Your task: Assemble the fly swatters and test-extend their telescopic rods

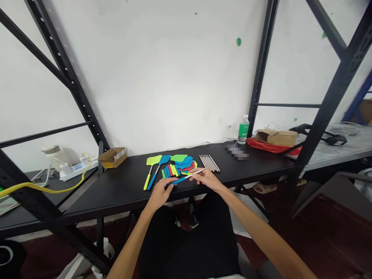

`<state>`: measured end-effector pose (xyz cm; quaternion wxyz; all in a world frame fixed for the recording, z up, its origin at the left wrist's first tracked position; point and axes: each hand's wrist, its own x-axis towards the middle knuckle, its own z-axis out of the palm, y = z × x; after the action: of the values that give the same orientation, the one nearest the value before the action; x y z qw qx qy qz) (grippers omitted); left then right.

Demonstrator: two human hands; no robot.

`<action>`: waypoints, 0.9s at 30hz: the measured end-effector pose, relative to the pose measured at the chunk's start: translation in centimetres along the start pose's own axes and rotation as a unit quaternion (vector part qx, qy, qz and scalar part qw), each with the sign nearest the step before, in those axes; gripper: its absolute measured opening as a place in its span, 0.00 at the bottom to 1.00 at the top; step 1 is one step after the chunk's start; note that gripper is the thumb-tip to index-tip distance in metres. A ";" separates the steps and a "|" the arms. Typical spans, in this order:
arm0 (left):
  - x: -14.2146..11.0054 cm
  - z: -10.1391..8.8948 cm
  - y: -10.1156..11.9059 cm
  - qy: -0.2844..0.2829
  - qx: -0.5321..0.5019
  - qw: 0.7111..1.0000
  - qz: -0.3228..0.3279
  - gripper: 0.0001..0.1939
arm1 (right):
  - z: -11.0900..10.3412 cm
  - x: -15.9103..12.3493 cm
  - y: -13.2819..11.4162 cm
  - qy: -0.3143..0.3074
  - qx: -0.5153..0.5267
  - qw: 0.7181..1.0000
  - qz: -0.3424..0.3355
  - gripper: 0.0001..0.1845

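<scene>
**Zero readable text around you, sorry**

You couldn't have made out a single word or number there. Your bottle (243, 130) carried a green label (243, 131) with pale print, but the lettering was way too small. The open cardboard box (112, 159) on your left had a white label (120, 154) on it, and that was illegible too.

Ahead of me, coloured grips (171, 171) and swatter heads (186, 160) are blocking the middle of the worktop (101, 197), two swatters (153, 182) flanking them left, metal rods (209, 163) right; open surface is stretching toward both front corners.
</scene>
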<state>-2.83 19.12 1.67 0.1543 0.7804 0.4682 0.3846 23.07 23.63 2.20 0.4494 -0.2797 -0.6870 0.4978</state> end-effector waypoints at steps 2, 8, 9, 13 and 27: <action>0.1 0.0 -0.3 0.006 -0.040 0.999 -0.019 0.17 | -0.3 0.1 0.2 0.015 0.021 1.000 0.007 0.23; 0.2 -0.3 -0.2 0.024 -0.118 0.992 -0.048 0.20 | -1.2 0.3 0.9 0.076 0.066 0.995 0.022 0.19; 0.2 -0.4 -0.1 0.025 -0.115 0.992 -0.049 0.21 | -1.1 0.3 1.0 0.072 0.058 0.995 0.021 0.18; 0.3 -0.5 0.1 0.037 -0.116 0.992 -0.046 0.23 | -0.8 0.3 1.1 0.055 0.018 0.998 0.007 0.19; -0.2 -1.1 0.0 0.018 -0.074 0.996 -0.040 0.24 | -0.1 -0.1 1.2 0.035 -0.080 0.996 0.002 0.18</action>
<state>-3.65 18.85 2.30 0.2190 0.7402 0.4722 0.4256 23.16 24.03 1.09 0.4483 -0.3329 -0.7079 0.4325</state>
